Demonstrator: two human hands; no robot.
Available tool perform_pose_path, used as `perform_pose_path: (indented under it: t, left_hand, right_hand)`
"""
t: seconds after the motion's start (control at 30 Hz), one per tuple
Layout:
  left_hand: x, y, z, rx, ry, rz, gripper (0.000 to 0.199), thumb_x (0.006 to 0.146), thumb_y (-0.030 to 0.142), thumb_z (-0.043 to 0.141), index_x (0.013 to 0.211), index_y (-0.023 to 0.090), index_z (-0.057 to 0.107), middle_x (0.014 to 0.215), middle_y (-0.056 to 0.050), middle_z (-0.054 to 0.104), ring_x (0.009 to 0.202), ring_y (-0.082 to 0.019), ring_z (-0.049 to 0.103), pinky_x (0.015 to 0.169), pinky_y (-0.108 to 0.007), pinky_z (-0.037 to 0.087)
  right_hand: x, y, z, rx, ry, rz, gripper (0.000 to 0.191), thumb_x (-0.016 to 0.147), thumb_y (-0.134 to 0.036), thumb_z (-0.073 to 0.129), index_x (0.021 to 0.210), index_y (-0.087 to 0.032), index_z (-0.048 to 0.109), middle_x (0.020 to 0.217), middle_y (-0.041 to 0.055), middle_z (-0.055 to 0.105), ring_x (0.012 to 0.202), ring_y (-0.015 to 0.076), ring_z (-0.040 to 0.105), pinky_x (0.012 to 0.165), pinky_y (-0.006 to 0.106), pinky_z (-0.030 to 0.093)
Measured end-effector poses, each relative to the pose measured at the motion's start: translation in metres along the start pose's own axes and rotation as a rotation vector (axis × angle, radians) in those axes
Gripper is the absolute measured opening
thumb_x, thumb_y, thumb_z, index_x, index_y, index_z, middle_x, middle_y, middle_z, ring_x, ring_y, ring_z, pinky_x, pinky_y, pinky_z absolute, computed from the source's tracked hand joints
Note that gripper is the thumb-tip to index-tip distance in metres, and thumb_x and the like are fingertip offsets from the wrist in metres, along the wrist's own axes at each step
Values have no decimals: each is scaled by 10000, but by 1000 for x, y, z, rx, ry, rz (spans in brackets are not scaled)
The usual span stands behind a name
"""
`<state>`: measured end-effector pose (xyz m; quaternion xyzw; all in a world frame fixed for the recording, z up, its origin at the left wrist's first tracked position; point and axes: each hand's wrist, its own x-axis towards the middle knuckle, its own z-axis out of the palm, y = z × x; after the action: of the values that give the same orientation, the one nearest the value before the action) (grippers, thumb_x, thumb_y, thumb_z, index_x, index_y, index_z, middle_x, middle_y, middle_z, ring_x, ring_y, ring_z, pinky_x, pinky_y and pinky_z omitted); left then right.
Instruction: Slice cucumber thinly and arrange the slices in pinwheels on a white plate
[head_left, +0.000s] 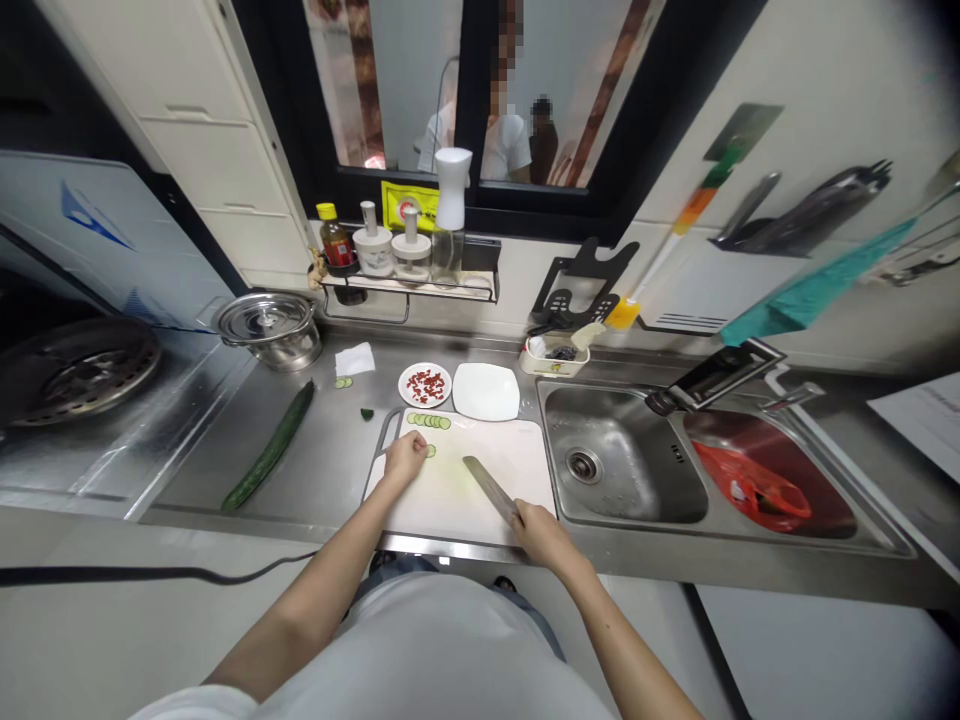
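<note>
My right hand (537, 530) is closed round the handle of a kitchen knife (487, 484), its blade pointing up and left over the white cutting board (450, 510). Over the board's left side, my left hand (406, 456) is closed, its fingertips pinching a thin cucumber slice (430, 451). Above that hand, a row of overlapping cucumber slices (429, 421) lies along the board's top edge. Behind the board stand a small plate of chopped red pieces (425, 385) and a white square plate (486, 391). A long cucumber (271, 446) rests on the steel counter to the left.
A double sink (626, 450) adjoins the board on the right, with a red bag (754, 487) in its far basin. A lidded steel pot (268, 330) stands at the back left. A green cucumber end (367, 413) and a white paper (355, 359) lie nearby. Seasonings fill a wall rack (409, 285).
</note>
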<state>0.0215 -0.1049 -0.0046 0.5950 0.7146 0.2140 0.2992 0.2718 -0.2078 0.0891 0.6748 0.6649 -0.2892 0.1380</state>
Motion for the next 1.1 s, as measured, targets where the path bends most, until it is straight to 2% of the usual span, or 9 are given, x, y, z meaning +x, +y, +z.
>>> perform_pose_path:
  t: [0.2, 0.5, 0.7, 0.9, 1.1]
  left_hand:
    - [19, -15, -13, 62, 40, -52, 39, 761, 213, 609, 794, 205, 627, 796, -3, 667, 764, -151, 616, 690, -243, 391]
    - [35, -26, -21, 114, 59, -100, 81, 784, 257, 578, 838, 232, 633, 815, -5, 677, 814, -175, 616, 735, -258, 404]
    - [35, -22, -24, 154, 62, -88, 131, 806, 266, 551, 882, 240, 655, 874, -23, 692, 850, -188, 609, 767, -275, 411]
    - [32, -18, -29, 280, 56, -84, 170, 812, 311, 535, 829, 236, 686, 950, -72, 684, 957, -244, 582, 827, -329, 408]
    - [28, 0, -17, 221, 85, -6, 245, 811, 273, 527, 1000, 234, 678, 1015, -69, 669, 1012, -237, 557, 893, -335, 390]
  right_hand:
    - [5, -2, -1, -5, 7, -6, 252, 924, -249, 370, 1019, -174, 592, 996, 109, 674, 888, 187, 615, 618, 248, 317]
    - [14, 2, 5, 6, 22, -7, 265, 919, -257, 370, 1041, -178, 591, 1014, 111, 673, 904, 189, 617, 625, 249, 332]
    - [12, 1, 4, 4, 24, -11, 271, 915, -253, 365, 1024, -180, 602, 997, 107, 677, 899, 192, 620, 631, 251, 334]
    - [12, 2, 5, 18, 22, 3, 276, 919, -259, 361, 1036, -179, 598, 1014, 108, 672, 907, 184, 614, 661, 249, 346]
    - [11, 4, 6, 35, 39, 7, 257, 916, -261, 370, 998, -172, 597, 977, 98, 676, 888, 179, 616, 634, 243, 329]
